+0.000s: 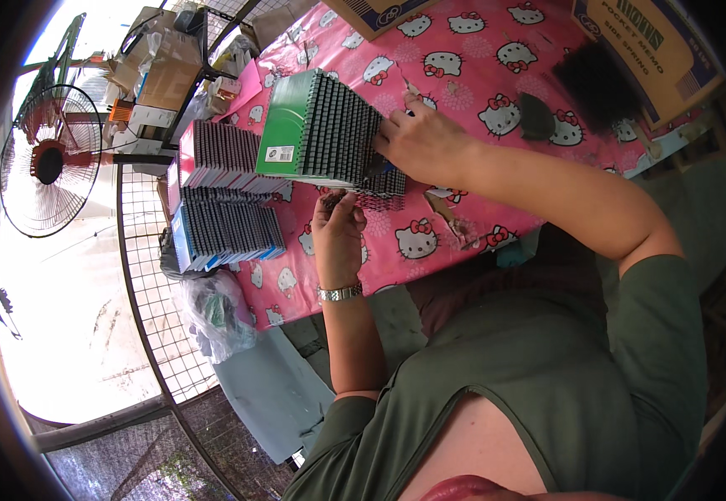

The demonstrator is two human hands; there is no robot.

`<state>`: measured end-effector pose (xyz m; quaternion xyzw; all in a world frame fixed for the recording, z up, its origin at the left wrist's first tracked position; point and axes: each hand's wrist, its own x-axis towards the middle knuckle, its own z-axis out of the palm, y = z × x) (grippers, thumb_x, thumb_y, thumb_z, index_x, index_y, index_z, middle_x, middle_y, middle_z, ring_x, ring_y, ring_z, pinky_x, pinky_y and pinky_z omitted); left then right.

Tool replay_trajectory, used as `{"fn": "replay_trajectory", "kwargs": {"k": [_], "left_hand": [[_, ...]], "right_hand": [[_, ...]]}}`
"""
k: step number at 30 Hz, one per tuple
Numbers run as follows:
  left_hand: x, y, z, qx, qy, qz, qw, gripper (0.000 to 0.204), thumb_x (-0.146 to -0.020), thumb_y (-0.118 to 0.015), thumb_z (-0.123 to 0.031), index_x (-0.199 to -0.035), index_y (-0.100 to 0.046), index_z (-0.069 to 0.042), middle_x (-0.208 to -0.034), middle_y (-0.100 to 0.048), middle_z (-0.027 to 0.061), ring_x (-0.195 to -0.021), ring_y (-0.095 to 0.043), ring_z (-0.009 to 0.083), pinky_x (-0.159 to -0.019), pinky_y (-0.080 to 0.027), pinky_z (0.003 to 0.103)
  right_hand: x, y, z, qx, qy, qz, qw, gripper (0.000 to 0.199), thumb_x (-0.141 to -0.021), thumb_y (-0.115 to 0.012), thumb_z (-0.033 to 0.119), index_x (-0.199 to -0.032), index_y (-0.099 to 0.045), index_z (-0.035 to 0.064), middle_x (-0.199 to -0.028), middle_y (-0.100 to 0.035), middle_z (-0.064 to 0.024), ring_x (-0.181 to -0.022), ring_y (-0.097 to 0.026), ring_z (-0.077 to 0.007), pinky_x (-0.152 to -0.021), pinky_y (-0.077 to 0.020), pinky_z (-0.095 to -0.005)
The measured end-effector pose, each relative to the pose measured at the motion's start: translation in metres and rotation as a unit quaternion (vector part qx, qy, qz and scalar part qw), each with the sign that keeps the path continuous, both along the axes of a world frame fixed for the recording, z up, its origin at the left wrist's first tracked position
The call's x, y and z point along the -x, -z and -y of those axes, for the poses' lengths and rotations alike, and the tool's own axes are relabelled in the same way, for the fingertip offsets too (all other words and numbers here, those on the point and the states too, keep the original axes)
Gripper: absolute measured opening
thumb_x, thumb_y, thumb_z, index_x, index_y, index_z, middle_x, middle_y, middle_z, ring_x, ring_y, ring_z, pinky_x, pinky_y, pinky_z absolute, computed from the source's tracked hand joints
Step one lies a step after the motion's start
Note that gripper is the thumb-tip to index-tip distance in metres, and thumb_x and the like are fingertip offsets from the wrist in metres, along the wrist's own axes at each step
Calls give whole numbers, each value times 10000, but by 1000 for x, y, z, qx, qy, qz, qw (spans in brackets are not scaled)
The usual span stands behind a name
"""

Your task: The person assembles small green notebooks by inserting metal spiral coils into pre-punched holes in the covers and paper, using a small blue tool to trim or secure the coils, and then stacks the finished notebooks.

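A tall stack of spiral notebooks [283, 125] with green covers and dark wire spines stands in front of me on the table. At the stack's right end, my right hand [425, 142] has its fingers bent against the spines. What those fingertips grip, if anything, is hidden. Below the stack's near edge, my left hand [339, 221] pinches a small dark brown thing whose kind I cannot make out. Pink-covered spiral notebooks [221, 154] and blue-covered spiral notebooks [229, 230] lie in stacks to the left.
A pink patterned cloth [417, 238] covers the table. Torn cardboard [450, 219] lies near its front edge. To the far right are a black bristly heap [596, 83] and a carton [663, 58]. A plastic bag [217, 313] hangs at the left edge; a fan [50, 163] stands beyond.
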<state>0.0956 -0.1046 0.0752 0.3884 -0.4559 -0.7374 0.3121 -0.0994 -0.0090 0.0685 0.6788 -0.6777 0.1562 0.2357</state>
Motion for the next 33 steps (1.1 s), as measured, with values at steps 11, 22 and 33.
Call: {"fn": "replay_trajectory", "kwargs": {"k": [11, 22, 33], "left_hand": [[-7, 6, 8, 81, 58, 84, 991, 144, -885, -640, 18, -1012, -586, -21, -818, -613, 30, -625, -537, 96, -552, -411, 229], [-2, 16, 4, 69, 58, 51, 995, 220, -863, -675, 37, -1034, -557, -36, -829, -607, 32, -628, -541, 98, -552, -426, 243], [-7, 16, 8, -14, 20, -8, 1000, 176, -872, -663, 21, -1001, -556, -33, -799, -602, 29, -604, -537, 111, -548, -422, 249]], "right_hand": [[-10, -13, 11, -218, 8, 96, 971, 155, -868, -560, 161, -907, -704, 123, -907, -696, -62, -902, -686, -226, -789, -546, -378], [-12, 1, 12, -136, -13, 58, 989, 181, -863, -554, 164, -985, -667, 91, -970, -660, -88, -960, -652, -237, -830, -515, -386], [-1, 27, 4, -12, -3, 49, 999, 152, -854, -555, 154, -921, -681, 100, -896, -677, -74, -873, -673, -232, -820, -517, -385]]}}
